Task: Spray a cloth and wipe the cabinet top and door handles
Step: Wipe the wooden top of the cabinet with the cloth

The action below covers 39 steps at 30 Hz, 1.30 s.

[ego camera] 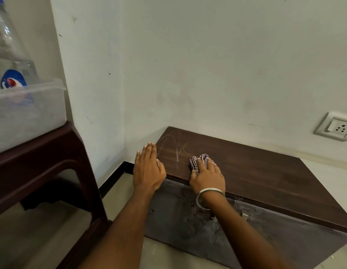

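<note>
Judging from the streaks, I put the work in its early-to-middle stretch: the cloth (200, 162) was already out on the cabinet top (256, 171), near its left front corner, and pale curved smears showed on the dark wood just left of it. The rest of the top, running off to the right along the wall, looked dull and gave no sign of wiping that I could make out. The doors (188, 226) below were dusty and blotched, and the small door handles (244, 215) near their meeting edge looked untouched, so I reckoned most of the top and all the handles were left to do. No spray bottle was in view.

My right hand (206, 178) lay palm down over the bunched cloth, fingers curled around it and pressing it to the wood, a metal bangle (209, 198) at the wrist. My left hand (148, 167) was held flat with fingers straight and together, holding nothing, its thumb side against the cabinet's left front corner; whether it bore weight I could not tell. Both forearms reached forward and down.
</note>
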Each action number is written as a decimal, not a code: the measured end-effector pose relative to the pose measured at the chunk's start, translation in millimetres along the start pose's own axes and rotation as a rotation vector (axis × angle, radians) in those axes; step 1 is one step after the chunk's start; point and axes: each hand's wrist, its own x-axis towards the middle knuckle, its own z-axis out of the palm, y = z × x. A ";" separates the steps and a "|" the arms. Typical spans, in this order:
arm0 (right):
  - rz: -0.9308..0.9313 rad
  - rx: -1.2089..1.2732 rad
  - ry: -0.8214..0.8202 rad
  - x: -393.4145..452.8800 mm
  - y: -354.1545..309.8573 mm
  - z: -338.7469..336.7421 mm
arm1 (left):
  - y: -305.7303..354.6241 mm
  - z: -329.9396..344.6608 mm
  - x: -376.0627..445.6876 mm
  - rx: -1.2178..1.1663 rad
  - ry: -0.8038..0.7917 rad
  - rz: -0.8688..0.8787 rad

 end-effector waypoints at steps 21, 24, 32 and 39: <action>-0.076 -0.014 -0.100 52.2 3.2 3.1 | -2.4 7.3 1.5 -0.009 0.063 0.019; -0.086 -0.017 -0.081 55.2 -13.0 10.0 | -1.6 11.0 2.3 -0.005 0.089 0.008; -0.326 0.048 -0.133 51.0 -67.7 26.9 | -5.0 14.2 4.4 0.002 0.075 0.020; -0.221 0.013 -0.129 78.0 -30.6 16.4 | -3.2 11.1 2.0 -0.056 0.118 0.028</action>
